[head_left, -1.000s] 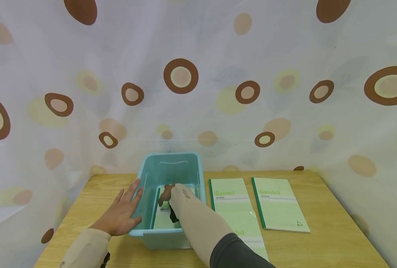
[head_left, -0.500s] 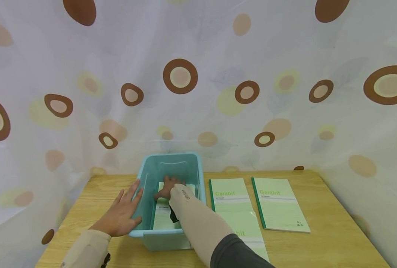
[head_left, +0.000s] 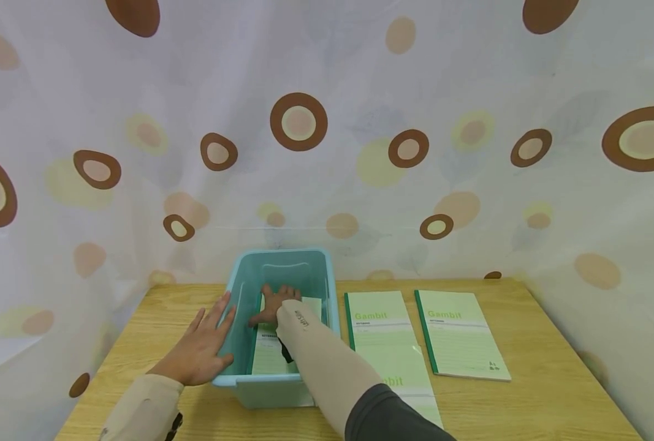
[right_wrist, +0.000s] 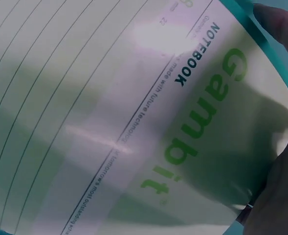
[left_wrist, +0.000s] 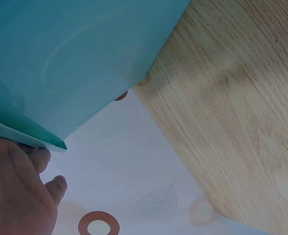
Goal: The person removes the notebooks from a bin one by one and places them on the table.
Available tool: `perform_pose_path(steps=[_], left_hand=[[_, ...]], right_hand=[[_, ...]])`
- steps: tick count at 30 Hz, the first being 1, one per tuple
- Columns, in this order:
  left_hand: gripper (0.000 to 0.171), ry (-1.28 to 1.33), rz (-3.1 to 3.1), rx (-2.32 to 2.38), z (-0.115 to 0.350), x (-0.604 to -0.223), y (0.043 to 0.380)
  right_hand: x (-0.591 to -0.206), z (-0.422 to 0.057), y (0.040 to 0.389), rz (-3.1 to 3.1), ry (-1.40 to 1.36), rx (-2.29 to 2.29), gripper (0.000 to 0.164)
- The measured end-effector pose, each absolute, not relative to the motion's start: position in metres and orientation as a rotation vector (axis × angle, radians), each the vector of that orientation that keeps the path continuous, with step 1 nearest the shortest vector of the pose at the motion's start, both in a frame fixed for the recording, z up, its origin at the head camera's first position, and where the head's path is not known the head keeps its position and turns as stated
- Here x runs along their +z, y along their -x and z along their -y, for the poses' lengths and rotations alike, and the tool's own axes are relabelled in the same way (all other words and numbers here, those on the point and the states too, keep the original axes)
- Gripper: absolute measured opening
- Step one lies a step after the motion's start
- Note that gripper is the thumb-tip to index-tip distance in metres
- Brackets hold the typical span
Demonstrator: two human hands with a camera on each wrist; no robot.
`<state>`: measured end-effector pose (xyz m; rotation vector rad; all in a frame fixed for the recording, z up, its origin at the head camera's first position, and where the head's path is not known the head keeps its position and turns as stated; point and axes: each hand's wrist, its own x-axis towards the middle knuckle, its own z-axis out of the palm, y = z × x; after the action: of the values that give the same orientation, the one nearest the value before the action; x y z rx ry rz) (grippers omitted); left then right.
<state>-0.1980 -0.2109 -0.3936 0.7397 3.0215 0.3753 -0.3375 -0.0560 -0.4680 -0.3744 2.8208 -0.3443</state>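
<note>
A light-blue plastic bin (head_left: 274,392) stands on the wooden table, left of centre in the head view. Inside it lies a pale green notebook (head_left: 266,355) with a green spine. My right hand (head_left: 274,306) reaches in and rests on the notebook's far part with fingers spread. The right wrist view shows the notebook's printed cover (right_wrist: 109,122) close up, with the right hand's thumb (right_wrist: 280,24) beside the spine. My left hand (head_left: 197,352) rests against the bin's left rim, fingers straight. Part of that hand (left_wrist: 16,191) touches the rim in the left wrist view.
Right of the bin, one notebook (head_left: 379,309) is partly overlapped by another notebook (head_left: 401,380), which my right sleeve partly covers. A further notebook (head_left: 461,334) lies farther right on the table (head_left: 558,380). A patterned curtain (head_left: 327,190) hangs behind.
My right hand has gone from bent fingers to spread ones, and has slid slightly toward the bin's far left. The left hand stays at the rim.
</note>
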Motion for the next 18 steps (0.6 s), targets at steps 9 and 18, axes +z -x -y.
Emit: perform_pose_path(steps=[9,18], left_hand=[[0.076,-0.742,-3.014,0.361,0.209,-0.395,0.198],[0.076,-0.743,-3.013,0.345,0.21,-0.394,0.198]], right_hand=[[-0.464,0.056,0.335,-2.857,0.378,-0.289,0.082],[-0.442,0.056,0.325,-2.888,0.353,-0.294,0.075]])
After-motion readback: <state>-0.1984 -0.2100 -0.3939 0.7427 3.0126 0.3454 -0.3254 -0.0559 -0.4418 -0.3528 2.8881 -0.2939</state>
